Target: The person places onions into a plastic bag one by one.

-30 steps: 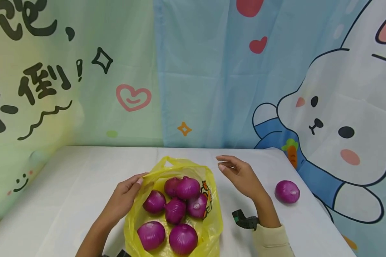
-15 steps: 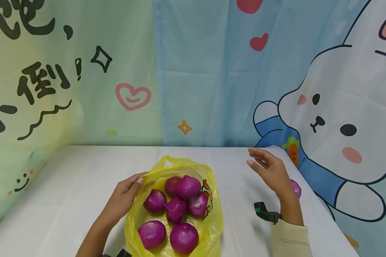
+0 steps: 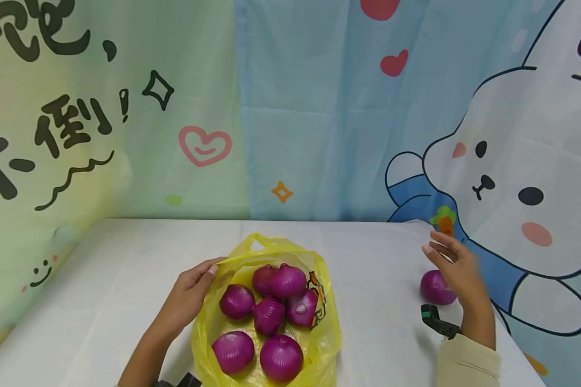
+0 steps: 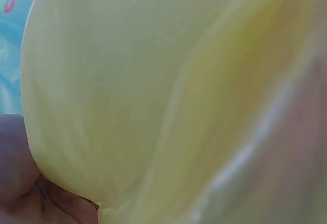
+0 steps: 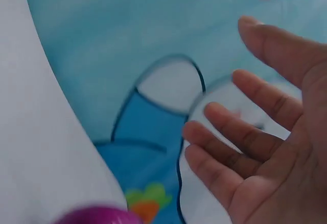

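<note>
A yellow plastic bag (image 3: 325, 333) stands with its mouth spread on the white table, several red onions (image 3: 281, 359) inside. At its left rim, my left hand (image 3: 190, 294) pinches the plastic between thumb and fingers. The bag's wall (image 4: 112, 96) fills most of the left wrist view, with part of the hand at the lower left. One loose red onion (image 3: 433, 288) lies near the table's right edge. My right hand (image 3: 460, 271) hovers beside and partly over it, fingers spread and holding nothing. In the right wrist view only the onion's top (image 5: 99, 217) shows.
The white tabletop (image 3: 382, 279) lies between the bag and the loose onion. A printed curtain (image 3: 295, 118) hangs behind the table and along its right side, close to my right hand. A black wrist camera (image 3: 438, 321) sits on my right wrist.
My right hand has moved from beside the bag rightwards to the loose onion, passing in front of it. My left hand keeps its hold on the bag's rim.
</note>
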The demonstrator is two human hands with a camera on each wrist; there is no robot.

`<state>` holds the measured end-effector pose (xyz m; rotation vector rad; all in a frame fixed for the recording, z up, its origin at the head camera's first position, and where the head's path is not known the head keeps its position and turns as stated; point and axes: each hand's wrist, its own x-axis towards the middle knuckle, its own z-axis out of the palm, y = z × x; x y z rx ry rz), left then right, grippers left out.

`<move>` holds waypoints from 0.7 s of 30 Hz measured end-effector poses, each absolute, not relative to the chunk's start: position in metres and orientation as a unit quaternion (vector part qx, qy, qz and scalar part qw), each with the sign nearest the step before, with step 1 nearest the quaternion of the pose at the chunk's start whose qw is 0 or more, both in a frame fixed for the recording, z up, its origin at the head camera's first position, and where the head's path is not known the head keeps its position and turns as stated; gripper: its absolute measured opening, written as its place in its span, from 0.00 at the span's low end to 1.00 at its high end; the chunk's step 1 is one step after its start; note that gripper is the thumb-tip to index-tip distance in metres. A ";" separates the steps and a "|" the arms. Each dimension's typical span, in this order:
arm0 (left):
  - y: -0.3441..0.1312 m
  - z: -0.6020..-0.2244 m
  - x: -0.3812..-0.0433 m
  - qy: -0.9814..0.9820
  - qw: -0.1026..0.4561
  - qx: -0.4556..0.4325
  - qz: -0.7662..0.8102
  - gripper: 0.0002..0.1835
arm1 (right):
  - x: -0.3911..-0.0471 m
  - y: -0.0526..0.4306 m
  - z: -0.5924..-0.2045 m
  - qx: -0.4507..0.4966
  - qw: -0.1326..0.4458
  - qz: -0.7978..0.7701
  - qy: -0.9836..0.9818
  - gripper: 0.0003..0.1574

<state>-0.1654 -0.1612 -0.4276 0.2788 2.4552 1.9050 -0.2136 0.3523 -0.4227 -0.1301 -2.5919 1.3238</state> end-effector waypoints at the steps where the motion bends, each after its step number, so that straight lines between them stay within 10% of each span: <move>1: -0.161 -0.428 -0.165 0.787 0.011 0.089 0.610 0.21 | -0.213 0.357 -0.425 -0.063 0.110 0.457 -0.880 0.43; 21: -0.165 -0.429 -0.166 0.787 0.006 0.093 0.610 0.21 | -0.219 0.387 -0.453 -0.177 0.020 0.451 -0.875 0.60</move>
